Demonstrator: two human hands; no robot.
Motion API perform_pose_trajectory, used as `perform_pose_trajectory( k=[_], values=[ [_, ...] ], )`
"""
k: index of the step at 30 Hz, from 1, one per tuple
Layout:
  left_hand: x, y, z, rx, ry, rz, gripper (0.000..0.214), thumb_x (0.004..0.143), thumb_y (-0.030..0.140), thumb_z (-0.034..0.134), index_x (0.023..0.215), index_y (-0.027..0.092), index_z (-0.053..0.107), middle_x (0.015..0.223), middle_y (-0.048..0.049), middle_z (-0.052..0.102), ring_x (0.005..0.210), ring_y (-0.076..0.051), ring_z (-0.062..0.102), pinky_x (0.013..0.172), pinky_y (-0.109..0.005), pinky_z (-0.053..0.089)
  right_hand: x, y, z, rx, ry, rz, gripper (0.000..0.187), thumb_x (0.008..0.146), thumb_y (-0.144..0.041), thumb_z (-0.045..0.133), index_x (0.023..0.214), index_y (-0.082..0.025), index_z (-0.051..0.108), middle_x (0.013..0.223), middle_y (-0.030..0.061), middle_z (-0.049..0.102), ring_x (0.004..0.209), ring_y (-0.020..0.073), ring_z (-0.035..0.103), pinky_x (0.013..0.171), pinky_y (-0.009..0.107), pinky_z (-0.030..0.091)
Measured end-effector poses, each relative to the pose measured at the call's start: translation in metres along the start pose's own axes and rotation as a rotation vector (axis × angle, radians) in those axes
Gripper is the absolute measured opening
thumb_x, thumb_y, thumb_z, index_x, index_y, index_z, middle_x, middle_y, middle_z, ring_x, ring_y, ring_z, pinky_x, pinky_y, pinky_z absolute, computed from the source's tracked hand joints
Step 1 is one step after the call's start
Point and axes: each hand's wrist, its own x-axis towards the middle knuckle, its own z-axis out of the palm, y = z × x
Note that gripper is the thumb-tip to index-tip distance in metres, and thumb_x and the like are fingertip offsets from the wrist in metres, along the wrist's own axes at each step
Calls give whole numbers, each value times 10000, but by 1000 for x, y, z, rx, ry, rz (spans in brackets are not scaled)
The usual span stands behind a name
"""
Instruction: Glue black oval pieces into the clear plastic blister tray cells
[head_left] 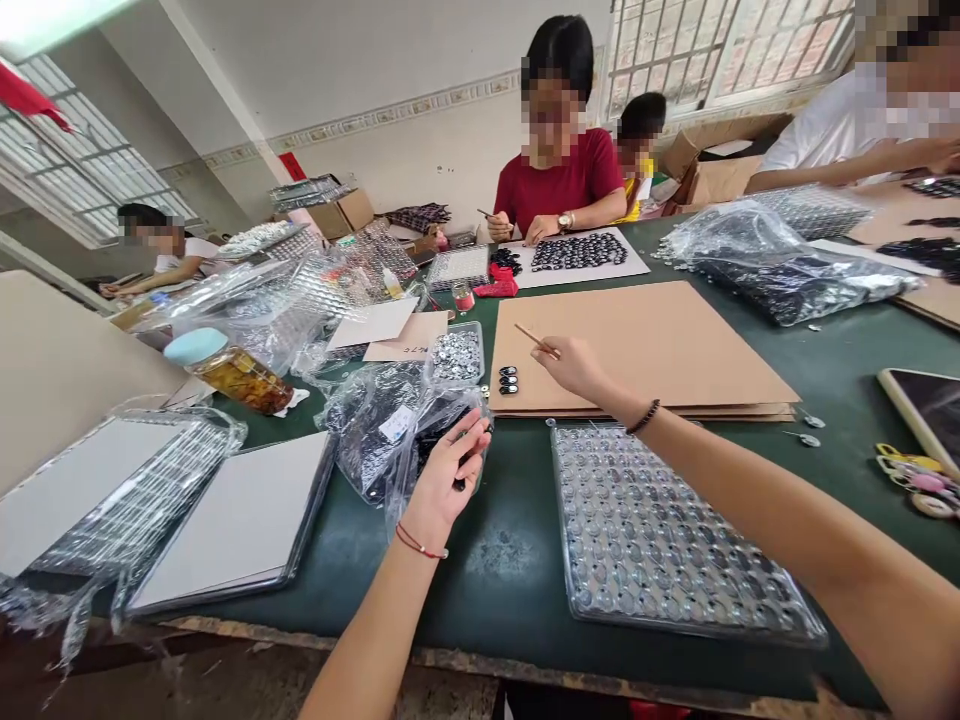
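My left hand (450, 465) is at the mouth of a clear plastic bag (375, 420) of small black pieces. Its fingers curl loosely, and bits of black show between them. My right hand (576, 370) grips a thin wooden stick (534, 338), its tip pointing up and left above a brown cardboard sheet (637, 330). Several glossy black oval pieces (508, 380) lie in a short column on the left edge of that cardboard. Just behind the bag stands a clear tub (457, 352) of small silvery parts.
A clear tray (645, 530) of round parts lies at front right. White boards (240, 510) rest at left, near a jar with a blue lid (232, 370). Opposite, a person in red (559, 185) works at a sheet of black pieces. A tablet-like device (926, 410) is at right.
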Motion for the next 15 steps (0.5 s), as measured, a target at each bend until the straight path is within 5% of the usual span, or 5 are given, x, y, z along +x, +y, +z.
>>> perform_pose_trajectory(
  k=[7,11,15],
  values=[
    [5,0,4,163,-58,12,221,742,115,572,960,151,576,659,25,514,344,8,361,237,-95,212,-93,54,-79,359,202,73,327,837,-409,403,754,-156,593,648,23,576,584,125,519,550,225,373],
    [6,1,16,-25,-44,-98,116,836,108,424,887,117,528,627,28,451,357,2,366,252,-91,251,-127,86,-90,524,371,194,473,847,-518,321,700,-146,573,565,13,509,458,102,455,468,224,360],
    [3,-5,42,-201,63,-173,200,852,7,303,824,97,480,694,-26,495,549,-36,537,306,-71,292,-136,100,-88,319,376,183,517,862,-539,255,682,-155,551,540,18,517,507,129,506,487,224,365]
  ],
)
